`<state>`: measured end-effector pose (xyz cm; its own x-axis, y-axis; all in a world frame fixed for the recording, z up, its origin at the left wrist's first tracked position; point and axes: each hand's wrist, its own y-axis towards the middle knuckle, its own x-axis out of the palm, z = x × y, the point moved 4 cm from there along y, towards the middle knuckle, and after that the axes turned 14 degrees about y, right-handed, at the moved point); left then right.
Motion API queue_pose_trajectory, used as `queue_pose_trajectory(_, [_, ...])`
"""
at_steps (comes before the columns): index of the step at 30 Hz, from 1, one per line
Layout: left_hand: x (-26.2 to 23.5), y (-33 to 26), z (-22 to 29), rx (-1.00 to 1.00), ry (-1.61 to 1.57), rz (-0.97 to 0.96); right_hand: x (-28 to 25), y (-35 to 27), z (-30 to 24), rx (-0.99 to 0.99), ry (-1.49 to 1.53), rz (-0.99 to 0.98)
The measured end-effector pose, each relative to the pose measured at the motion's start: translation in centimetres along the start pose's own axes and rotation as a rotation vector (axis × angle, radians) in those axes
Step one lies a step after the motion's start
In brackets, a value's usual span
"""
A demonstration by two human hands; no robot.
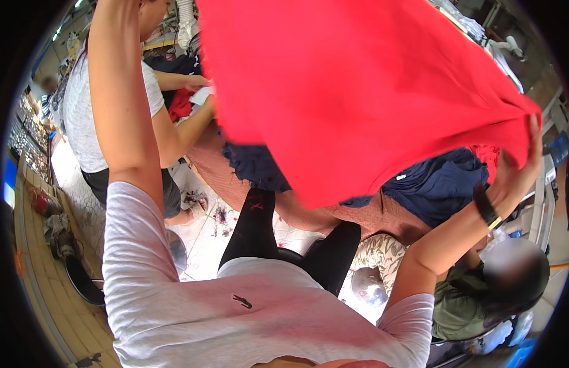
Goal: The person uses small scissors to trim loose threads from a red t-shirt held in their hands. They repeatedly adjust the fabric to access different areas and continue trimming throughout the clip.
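Observation:
A large piece of red fabric [358,92] is spread in the air in front of me, filling the upper middle. My right hand [521,164], raised at the right, is closed on the fabric's right corner, where folds gather toward the fingers. A dark band is round that wrist. My left arm [122,92] reaches straight up on the left. Its hand lies beyond the top edge, so its grip cannot be seen. Below the red fabric, dark navy cloth pieces [435,184] lie heaped on a surface covered in brown cloth [297,211].
At the left, a person in a light shirt [82,122] handles red and white cloth. Another person in a green top [459,306] sits close by my right elbow. A black stool seat [82,282] stands at the lower left. Thread scraps [220,216] litter the pale floor.

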<state>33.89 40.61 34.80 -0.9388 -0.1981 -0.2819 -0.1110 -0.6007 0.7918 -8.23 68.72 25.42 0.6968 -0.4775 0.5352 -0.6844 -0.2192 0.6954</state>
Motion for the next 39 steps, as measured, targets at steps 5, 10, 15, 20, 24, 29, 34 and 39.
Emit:
queue_pose_trajectory(5, [7.2,3.4,-6.1,-0.199,-0.692,-0.586,2.4,11.2,8.3,0.222,0.231,-0.108])
queue_pose_trajectory(10, [17.8,6.5,-18.8,-0.215,-0.727,-0.268,7.4,12.8,17.2,-0.025,-0.108,-0.208])
queue_pose_trajectory(15, [21.3,-4.3,-16.7,0.076,0.277,-0.207,1.4,5.1,21.2,-0.178,-0.787,-0.605])
queue_pose_trajectory(20, [19.1,-28.2,-10.6,0.582,0.004,-0.161,-3.3,-17.7,18.5,0.763,-0.399,-0.617])
queue_pose_trajectory(24, [19.4,-43.3,-14.6,0.595,0.207,-0.304,-7.6,-29.2,21.9,0.992,-0.471,-0.463])
queue_pose_trajectory(29, [19.8,-42.3,-19.6,0.345,0.51,-0.284,-3.7,-34.6,23.3,0.809,-0.407,-0.578])
queue_pose_trajectory(34, [16.9,-39.3,-17.9,0.119,-0.019,-0.396,-1.5,-35.8,23.0,0.736,-0.363,-0.652])
queue_pose_trajectory(39, [15.1,-35.4,-11.3,-0.188,-0.304,-0.45,2.0,-34.5,19.7,0.46,-0.151,-0.485])
